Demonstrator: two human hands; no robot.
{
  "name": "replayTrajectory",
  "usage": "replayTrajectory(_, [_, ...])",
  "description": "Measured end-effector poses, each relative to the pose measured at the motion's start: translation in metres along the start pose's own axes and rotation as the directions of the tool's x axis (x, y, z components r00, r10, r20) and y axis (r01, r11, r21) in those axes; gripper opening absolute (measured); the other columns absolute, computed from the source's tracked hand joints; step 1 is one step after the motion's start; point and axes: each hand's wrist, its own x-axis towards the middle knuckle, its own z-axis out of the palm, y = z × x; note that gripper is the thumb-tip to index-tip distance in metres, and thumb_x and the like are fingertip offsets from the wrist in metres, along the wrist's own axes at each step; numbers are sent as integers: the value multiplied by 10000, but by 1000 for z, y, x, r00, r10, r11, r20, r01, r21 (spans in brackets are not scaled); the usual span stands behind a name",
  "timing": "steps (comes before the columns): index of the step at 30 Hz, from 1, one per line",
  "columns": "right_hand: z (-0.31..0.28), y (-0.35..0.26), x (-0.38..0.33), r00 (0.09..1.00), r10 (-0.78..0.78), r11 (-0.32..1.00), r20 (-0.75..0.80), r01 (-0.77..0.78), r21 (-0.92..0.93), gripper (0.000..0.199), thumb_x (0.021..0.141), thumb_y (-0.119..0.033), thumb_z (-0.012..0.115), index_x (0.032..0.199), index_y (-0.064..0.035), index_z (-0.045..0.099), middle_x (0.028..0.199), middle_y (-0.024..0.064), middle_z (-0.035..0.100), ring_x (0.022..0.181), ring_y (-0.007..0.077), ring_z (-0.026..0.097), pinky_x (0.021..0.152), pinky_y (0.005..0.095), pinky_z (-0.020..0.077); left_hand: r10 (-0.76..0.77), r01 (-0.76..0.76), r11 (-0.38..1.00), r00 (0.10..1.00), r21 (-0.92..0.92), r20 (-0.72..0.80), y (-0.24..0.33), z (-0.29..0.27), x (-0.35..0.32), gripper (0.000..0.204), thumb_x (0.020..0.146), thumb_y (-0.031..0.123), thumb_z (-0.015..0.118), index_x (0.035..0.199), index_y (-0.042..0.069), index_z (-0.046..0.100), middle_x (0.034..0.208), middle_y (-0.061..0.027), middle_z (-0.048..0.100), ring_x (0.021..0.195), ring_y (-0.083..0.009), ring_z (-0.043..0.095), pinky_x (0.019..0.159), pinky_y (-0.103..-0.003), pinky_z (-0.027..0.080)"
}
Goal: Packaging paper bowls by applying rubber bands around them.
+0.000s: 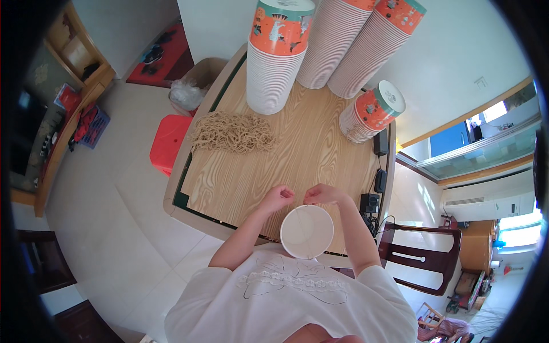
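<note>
A white paper bucket (307, 232) stands at the table's near edge, against my shirt, its open mouth facing up. A thin tan cord seems to run across the mouth to the near rim. My left hand (278, 198) is just beyond the far rim on the left, fingers curled in a pinch; what they hold is too small to make out. My right hand (322, 194) pinches close above the far rim, and what is between its fingertips is hidden. Farther off on the left lies a loose pile of tan cords (233, 132).
Tall stacks of nested paper buckets (274, 74) rise at the back of the table (297, 154). A shorter bucket stack (372, 112) with tan cords about it stands at the right. Black power adapters (370, 202) lie along the right edge. A red stool (170, 143) is beside the table.
</note>
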Motion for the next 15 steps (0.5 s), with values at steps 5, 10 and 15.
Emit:
replayTrajectory(5, [2, 4, 0, 998, -64, 995, 28, 61, 83, 167, 775, -204, 581, 824, -49, 616, 720, -13, 582, 682, 64, 517, 622, 211, 426, 59, -60, 998, 969, -3, 240, -7, 6, 8, 112, 723, 72, 628, 814, 6, 623, 695, -48, 607, 632, -106, 559, 585, -230, 454])
replayTrajectory(10, [4, 27, -1, 973, -155, 974, -173, 180, 139, 122, 776, -100, 583, 882, -39, 592, 766, 0, 587, 722, 74, 532, 659, 208, 437, -22, 16, 1000, 969, 27, 245, -7, 10, 11, 85, 735, 55, 612, 789, -9, 625, 715, -60, 620, 654, -105, 569, 593, -234, 458])
replayTrajectory(15, [13, 33, -1, 942, -269, 938, -201, 303, 165, 139, 770, -31, 575, 909, -38, 579, 806, 18, 590, 749, 86, 539, 680, 215, 443, -25, 7, 998, 962, 69, 273, -17, 13, 14, 105, 734, 65, 618, 803, -14, 625, 721, -63, 622, 667, -106, 571, 612, -237, 460])
